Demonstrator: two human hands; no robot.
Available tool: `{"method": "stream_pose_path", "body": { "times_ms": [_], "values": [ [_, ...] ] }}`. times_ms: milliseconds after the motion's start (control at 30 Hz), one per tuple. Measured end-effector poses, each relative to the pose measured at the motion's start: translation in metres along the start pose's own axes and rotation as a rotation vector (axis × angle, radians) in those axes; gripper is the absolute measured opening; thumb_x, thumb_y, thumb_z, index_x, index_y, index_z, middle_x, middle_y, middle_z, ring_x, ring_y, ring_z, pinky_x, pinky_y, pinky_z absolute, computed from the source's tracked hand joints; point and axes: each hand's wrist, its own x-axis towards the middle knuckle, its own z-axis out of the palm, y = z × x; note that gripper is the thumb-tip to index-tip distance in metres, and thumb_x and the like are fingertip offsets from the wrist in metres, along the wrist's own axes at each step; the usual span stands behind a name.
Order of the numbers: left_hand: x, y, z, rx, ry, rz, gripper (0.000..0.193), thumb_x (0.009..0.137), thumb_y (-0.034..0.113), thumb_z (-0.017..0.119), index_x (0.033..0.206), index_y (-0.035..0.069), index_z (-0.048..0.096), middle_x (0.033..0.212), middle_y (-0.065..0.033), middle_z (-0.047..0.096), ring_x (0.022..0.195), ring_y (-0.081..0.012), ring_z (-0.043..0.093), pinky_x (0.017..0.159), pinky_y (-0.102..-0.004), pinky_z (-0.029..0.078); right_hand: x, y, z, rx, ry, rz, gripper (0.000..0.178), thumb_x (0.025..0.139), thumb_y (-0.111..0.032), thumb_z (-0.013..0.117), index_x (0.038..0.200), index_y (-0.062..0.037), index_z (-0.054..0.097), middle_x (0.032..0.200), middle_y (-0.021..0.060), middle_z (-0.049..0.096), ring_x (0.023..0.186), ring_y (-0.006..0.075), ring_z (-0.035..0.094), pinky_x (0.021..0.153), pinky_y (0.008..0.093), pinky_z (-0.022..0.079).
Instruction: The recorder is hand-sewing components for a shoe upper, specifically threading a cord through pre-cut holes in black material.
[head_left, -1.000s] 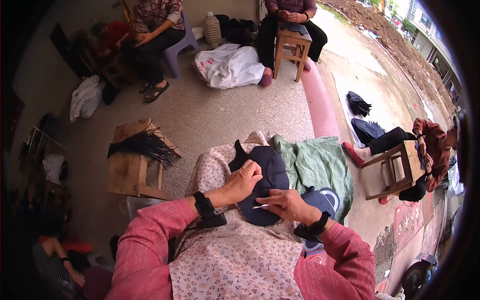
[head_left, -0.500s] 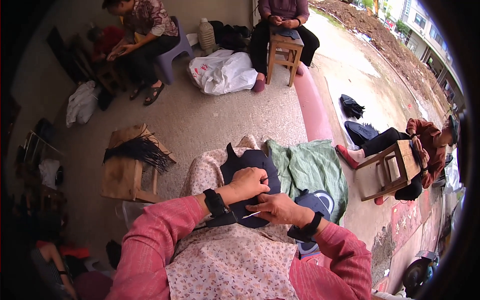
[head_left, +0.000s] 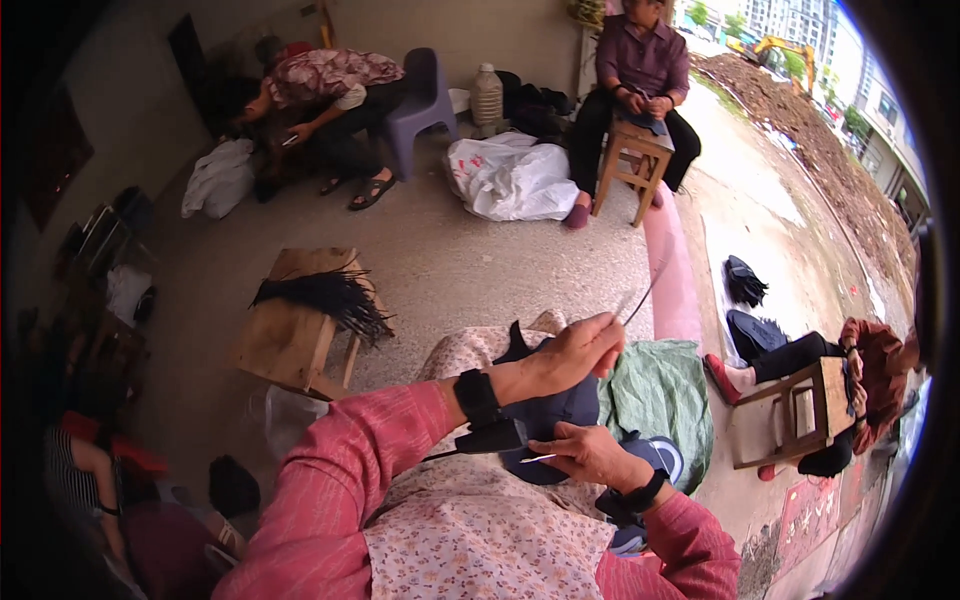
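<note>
My left hand is raised past my lap with its fingers pinched on a thin dark cord, which sticks out to the far right and is blurred by motion. Lower down, my right hand is closed around a slim tool with a pale metal tip; its handle is hidden in the fingers. Under both hands a dark blue-black flat piece of material lies over my floral apron. A bundle of black cords rests on a wooden stool to the left.
Green woven sheeting lies at my right, near a dark blue shoe. A seated person works at another wooden stool on the right. More people sit at the back, near a white sack and a purple chair.
My left hand has lifted off the dark piece and moved up and right, drawing the cord out. My right hand keeps the tool. The view has shifted; a person at the back left bends lower.
</note>
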Motion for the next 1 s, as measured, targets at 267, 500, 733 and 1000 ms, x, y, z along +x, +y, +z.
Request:
{"method": "stream_pose_path", "body": {
  "times_ms": [267, 500, 733, 1000],
  "values": [
    [0.003, 0.040, 0.008, -0.105, -0.049, 0.070, 0.031, 0.107, 0.033, 0.039, 0.097, 0.006, 0.052, 0.065, 0.0031, 0.045, 0.053, -0.0039, 0.040, 0.046, -0.0188, 0.032, 0.002, -0.005, -0.004, 0.002, -0.045, 0.045, 0.032, 0.083, -0.018, 0.072, 0.115, -0.0197, 0.071, 0.072, 0.0051, 0.049, 0.059, 0.0263, 0.056, 0.052, 0.0376, 0.045],
    [0.003, 0.038, 0.014, -0.179, -0.039, 0.198, 0.027, 0.107, 0.030, 0.041, 0.107, 0.006, 0.053, 0.066, 0.0050, 0.040, 0.055, -0.0028, 0.036, 0.047, -0.0195, 0.028, 0.000, -0.001, 0.001, 0.021, -0.045, 0.064, 0.036, 0.081, -0.017, 0.073, 0.117, -0.0213, 0.070, 0.072, 0.0054, 0.048, 0.059, 0.0267, 0.056, 0.053, 0.0377, 0.044],
    [0.003, 0.042, 0.014, -0.149, -0.098, 0.152, 0.028, 0.107, 0.028, 0.041, 0.113, 0.004, 0.055, 0.070, 0.0057, 0.041, 0.057, -0.0022, 0.035, 0.049, -0.0186, 0.029, 0.000, -0.002, -0.001, 0.046, -0.031, 0.063, 0.035, 0.081, -0.017, 0.073, 0.116, -0.0213, 0.071, 0.071, 0.0054, 0.048, 0.059, 0.0270, 0.056, 0.053, 0.0372, 0.044],
    [0.003, 0.043, 0.018, 0.129, -0.046, 0.274, 0.031, 0.107, 0.029, 0.043, 0.115, 0.004, 0.059, 0.079, 0.0069, 0.045, 0.068, -0.0018, 0.036, 0.058, -0.0174, 0.032, -0.003, 0.002, 0.001, 0.070, 0.024, 0.049, 0.030, 0.084, -0.018, 0.072, 0.113, -0.0210, 0.072, 0.072, 0.0054, 0.051, 0.060, 0.0273, 0.058, 0.052, 0.0377, 0.045]
  ]
}}
